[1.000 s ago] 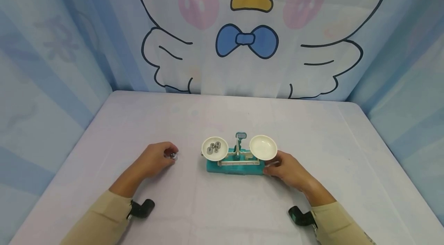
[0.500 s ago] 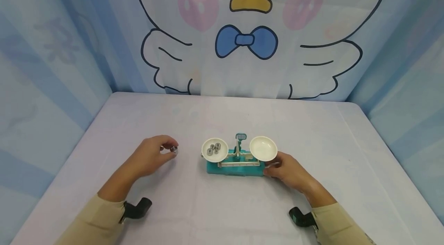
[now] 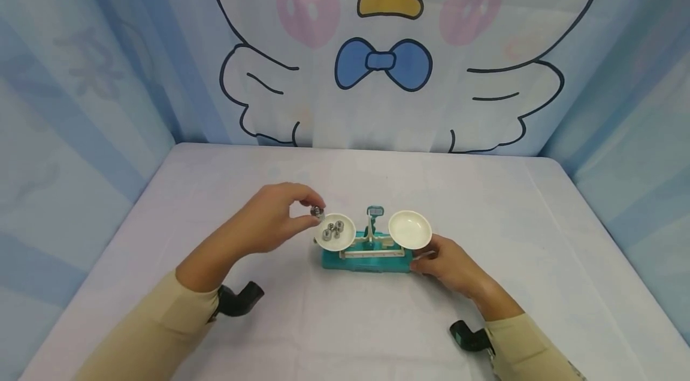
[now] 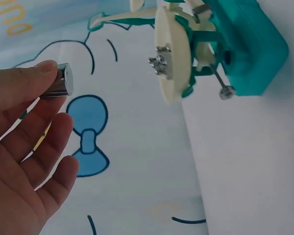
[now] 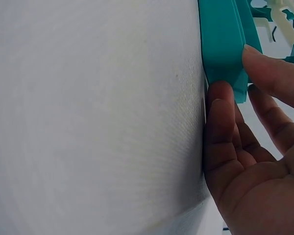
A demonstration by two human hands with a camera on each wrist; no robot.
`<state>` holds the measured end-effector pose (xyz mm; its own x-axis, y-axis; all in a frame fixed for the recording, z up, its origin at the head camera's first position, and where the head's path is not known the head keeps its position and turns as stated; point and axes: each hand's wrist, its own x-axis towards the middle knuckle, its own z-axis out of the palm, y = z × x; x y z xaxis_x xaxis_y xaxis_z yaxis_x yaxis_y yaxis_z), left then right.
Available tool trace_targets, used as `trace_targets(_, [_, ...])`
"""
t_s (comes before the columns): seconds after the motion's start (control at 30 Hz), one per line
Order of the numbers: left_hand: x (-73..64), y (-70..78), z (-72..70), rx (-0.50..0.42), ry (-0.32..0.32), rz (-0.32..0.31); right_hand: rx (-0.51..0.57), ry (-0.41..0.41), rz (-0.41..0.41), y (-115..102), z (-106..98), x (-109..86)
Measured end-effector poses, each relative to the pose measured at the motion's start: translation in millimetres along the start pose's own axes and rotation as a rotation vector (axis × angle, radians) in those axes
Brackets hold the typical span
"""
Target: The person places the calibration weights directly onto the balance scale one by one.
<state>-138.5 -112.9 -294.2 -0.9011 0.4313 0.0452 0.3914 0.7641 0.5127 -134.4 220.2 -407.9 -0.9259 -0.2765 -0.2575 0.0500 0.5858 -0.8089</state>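
Note:
My left hand pinches a shiny metal weight between thumb and fingertip, at the left edge of the left pan. In the left wrist view the weight is a short polished cylinder, and the other fingers are loosely bent. Several small metal weights stand in that cream pan. The pan belongs to a teal balance scale, whose right pan holds nothing. At the scale's right end, my right hand grips the base, thumb on one side and fingers against the end.
The scale stands on a white-covered table. Behind it hangs a cartoon-printed curtain, with blue curtains at both sides. Black wrist cameras stick out from both sleeves.
My left hand has lifted the weight off to the left of the scale and carried it right, up to the left pan. The right hand and the scale stay in place.

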Motion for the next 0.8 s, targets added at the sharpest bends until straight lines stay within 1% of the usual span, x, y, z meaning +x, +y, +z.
trace_targets(0.13, [16.1,22.3,-3.8,0.01,-0.039,0.051,-0.005,-0.005,-0.006,-1,-1,-0.3])
trace_targets(0.3, [38.6,41.8,0.2,0.017,-0.087,0.119,-0.007,-0.007,-0.009,-1,-1,0.5])
trace_targets(0.37, [47.9,48.2,3.5,0.017,-0.103,0.143,-0.004,-0.008,-0.012,0,-1,1.0])
trace_targets(0.57, [72.5,68.2,14.9,0.047,-0.164,0.169,0.008,-0.019,-0.019,0,-1,1.4])
trace_targets(0.7, [84.5,78.1,24.3,0.076,-0.195,0.196,0.012,-0.028,-0.031,0,-3,0.9])
trace_targets(0.8, [90.7,82.0,32.1,0.073,-0.198,0.21,0.012,-0.029,-0.038,1,-3,0.9])
